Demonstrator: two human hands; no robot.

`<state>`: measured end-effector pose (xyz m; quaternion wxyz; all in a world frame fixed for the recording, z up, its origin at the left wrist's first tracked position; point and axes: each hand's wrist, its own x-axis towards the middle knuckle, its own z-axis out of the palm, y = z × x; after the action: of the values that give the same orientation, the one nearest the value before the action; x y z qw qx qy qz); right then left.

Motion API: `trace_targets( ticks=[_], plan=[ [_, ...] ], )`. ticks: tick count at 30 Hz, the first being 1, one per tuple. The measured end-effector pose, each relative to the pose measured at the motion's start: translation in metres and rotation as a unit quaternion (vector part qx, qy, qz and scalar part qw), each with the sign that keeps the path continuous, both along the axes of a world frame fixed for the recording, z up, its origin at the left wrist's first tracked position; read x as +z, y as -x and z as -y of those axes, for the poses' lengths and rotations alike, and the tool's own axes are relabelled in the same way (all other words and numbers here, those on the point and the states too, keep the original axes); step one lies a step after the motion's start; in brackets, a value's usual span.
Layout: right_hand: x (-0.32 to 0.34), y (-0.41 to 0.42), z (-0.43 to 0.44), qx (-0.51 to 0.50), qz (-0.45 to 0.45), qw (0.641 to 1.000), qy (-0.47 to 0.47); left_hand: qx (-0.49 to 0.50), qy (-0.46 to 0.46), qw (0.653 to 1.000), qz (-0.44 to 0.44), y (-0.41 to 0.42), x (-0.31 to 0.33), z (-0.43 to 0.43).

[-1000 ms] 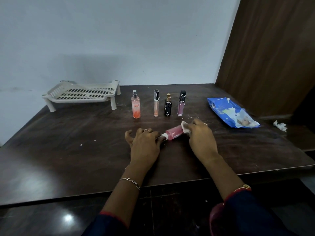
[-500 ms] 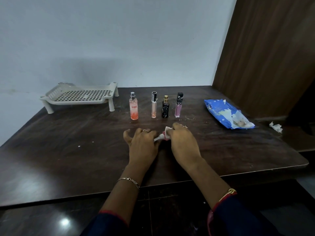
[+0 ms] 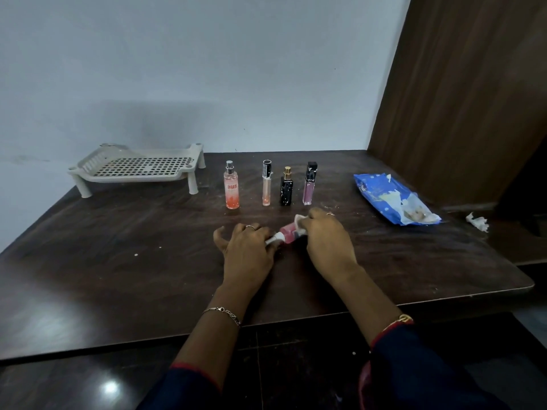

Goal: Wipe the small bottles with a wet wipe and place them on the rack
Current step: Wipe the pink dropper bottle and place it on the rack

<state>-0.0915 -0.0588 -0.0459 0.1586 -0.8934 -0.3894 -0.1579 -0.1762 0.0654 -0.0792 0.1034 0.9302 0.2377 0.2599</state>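
currently wiping: left hand (image 3: 247,250) pins the pink bottle (image 3: 286,234) by its cap, low over the desk (image 3: 118,261); right hand (image 3: 327,241) rubs it with the wet wipe (image 3: 299,219). next, judged: carry it to the empty rack (image 3: 139,170).

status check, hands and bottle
Left hand pins pink bottle by its cap. Right hand rubs it with wipe. Rack empty. Nothing blocking.

Left hand (image 3: 247,250) gripping white cap end of pink bottle (image 3: 286,234). Right hand (image 3: 327,239) pressing wet wipe (image 3: 299,219) onto it. Rack (image 3: 139,170) bare.
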Motion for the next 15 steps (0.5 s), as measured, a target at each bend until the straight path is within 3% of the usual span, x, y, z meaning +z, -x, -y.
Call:
trace_targets(
  ticks=[8, 15],
  plan=[
    [-0.005, -0.001, 0.014, 0.104, 0.006, 0.994, 0.023, -0.009, 0.008, 1.000, -0.012, 0.000, 0.001, 0.000],
    [0.009, -0.025, 0.013, 0.009, 0.000, 1.000, 0.030, -0.012, 0.008, 1.000, -0.016, 0.001, 0.002, 0.001]
  ],
)
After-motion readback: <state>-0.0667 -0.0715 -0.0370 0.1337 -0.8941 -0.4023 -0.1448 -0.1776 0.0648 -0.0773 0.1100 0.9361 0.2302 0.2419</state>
